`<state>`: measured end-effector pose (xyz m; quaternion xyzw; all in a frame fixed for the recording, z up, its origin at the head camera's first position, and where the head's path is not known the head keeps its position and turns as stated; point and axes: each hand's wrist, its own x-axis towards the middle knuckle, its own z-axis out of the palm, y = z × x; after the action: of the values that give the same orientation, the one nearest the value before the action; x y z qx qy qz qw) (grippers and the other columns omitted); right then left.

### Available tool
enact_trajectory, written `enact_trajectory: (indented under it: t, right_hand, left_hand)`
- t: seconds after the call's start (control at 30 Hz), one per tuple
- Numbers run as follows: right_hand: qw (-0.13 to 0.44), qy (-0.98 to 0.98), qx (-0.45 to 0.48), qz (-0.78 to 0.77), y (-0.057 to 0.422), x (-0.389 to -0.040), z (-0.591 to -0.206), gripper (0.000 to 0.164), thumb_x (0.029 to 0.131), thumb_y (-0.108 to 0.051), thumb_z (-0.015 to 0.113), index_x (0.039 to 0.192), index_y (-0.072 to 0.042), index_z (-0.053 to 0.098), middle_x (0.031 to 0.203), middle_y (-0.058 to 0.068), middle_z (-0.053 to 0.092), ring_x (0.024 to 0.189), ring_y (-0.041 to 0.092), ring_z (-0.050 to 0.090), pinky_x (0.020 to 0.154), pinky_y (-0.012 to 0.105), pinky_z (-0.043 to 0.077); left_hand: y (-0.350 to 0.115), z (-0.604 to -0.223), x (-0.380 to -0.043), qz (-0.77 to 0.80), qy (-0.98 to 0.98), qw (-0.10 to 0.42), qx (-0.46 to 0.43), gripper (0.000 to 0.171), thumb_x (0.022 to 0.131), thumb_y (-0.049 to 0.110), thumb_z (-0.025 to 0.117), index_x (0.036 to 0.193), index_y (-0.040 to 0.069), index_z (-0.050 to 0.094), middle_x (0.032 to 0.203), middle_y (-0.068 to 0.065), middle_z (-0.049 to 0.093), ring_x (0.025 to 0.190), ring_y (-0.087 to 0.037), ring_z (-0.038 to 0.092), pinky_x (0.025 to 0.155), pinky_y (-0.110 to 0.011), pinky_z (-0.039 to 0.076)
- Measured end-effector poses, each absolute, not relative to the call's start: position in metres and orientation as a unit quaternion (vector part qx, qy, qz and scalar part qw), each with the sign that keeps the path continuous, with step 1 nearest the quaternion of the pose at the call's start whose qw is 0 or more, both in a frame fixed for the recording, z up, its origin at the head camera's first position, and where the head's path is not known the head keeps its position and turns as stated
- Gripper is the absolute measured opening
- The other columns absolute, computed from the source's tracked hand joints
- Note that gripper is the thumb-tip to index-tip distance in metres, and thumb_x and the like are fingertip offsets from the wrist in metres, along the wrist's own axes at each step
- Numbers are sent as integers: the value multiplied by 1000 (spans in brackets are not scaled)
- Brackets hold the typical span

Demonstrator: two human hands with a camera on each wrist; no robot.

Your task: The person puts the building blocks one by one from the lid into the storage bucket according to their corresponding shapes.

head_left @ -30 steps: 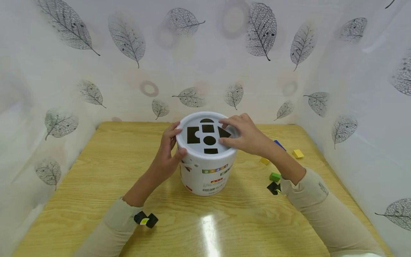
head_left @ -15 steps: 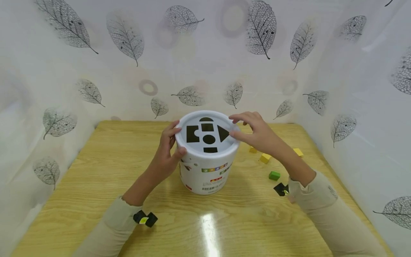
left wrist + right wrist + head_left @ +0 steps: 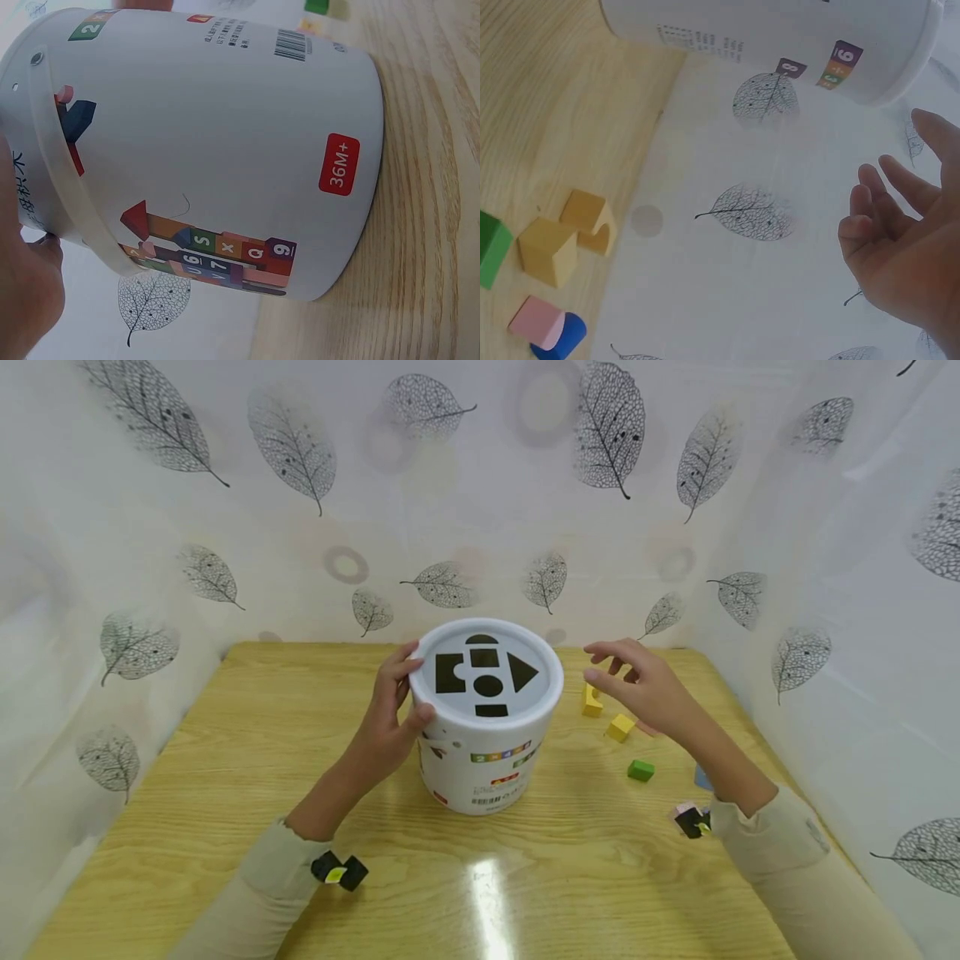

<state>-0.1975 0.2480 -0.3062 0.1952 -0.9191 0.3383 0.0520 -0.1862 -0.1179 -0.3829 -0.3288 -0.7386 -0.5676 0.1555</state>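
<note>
A white bucket [image 3: 480, 768] stands upright on the table, its lid [image 3: 521, 706] cut with several shaped holes, among them a triangle, a circle and a square. My left hand [image 3: 386, 718] holds the bucket's left rim, fingertips over the edge and thumb at the front. A pale handle [image 3: 75, 187] hangs against the bucket's side in the left wrist view. To the right of the bucket, my right hand [image 3: 648, 685] is in the air with nothing in it, fingers loosely bent. Below it lie a notched yellow block [image 3: 592, 703] and a plain yellow block [image 3: 620, 727].
A green block [image 3: 641, 770] lies on the wooden table [image 3: 247, 760], nearer me than the yellow ones. A pink block [image 3: 536, 322] and a blue block [image 3: 561, 339] show in the right wrist view. Leaf-printed sheeting [image 3: 480, 510] encloses the table's back and sides.
My right hand has moved right, from over the triangular hole to beyond the bucket's rim, uncovering the hole and the yellow blocks. My left hand has stayed on the rim.
</note>
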Motion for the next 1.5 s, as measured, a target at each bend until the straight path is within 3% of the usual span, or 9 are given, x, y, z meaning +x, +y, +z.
enact_trajectory:
  t: [0.37, 0.7, 1.0, 1.27, 1.37, 1.5]
  right_hand:
    - [22, -934, 141, 328, 291, -195, -343, 49, 103, -39, 59, 142, -11, 54, 124, 9, 59, 97, 22, 52, 78, 29, 48]
    - [-16, -950, 84, 300, 325, -207, -374, 54, 102, -40, 59, 139, -1, 54, 127, 19, 59, 102, 29, 54, 83, 40, 48]
    - [-49, -949, 78, 302, 336, -215, -399, 52, 100, -29, 65, 137, 5, 54, 118, 23, 63, 90, 25, 57, 67, 29, 50]
    - [-57, -950, 70, 297, 338, -217, -412, 51, 97, -28, 70, 134, 5, 57, 121, 26, 64, 109, 38, 60, 83, 37, 55]
    - [-56, -950, 72, 297, 335, -218, -413, 51, 96, -27, 71, 133, 6, 57, 120, 27, 64, 109, 38, 61, 80, 35, 55]
    - [-52, -952, 70, 292, 330, -220, -416, 50, 96, -26, 71, 132, 6, 58, 120, 28, 65, 109, 39, 62, 85, 43, 56]
  left_hand:
    - [-117, -382, -187, -565, -741, 150, -331, 78, 97, 65, 47, 148, 9, 26, 166, -4, 12, 153, -28, 22, 123, -45, 25]
    - [-116, -383, -189, -564, -743, 147, -329, 78, 97, 65, 47, 148, 10, 25, 166, -3, 11, 153, -27, 21, 124, -46, 24]
    - [-115, -382, -187, -567, -742, 149, -325, 81, 96, 67, 48, 149, 9, 25, 166, -5, 12, 153, -27, 22, 122, -50, 25]
    - [-114, -385, -188, -573, -735, 154, -328, 80, 97, 65, 48, 148, 8, 26, 167, -6, 12, 153, -28, 22, 123, -46, 24]
    - [-116, -386, -188, -571, -736, 155, -328, 79, 97, 65, 48, 148, 8, 26, 167, -4, 12, 153, -28, 22, 124, -47, 24]
    - [-118, -386, -188, -569, -739, 154, -327, 80, 97, 65, 47, 149, 8, 25, 167, -4, 12, 154, -28, 21, 123, -47, 24]
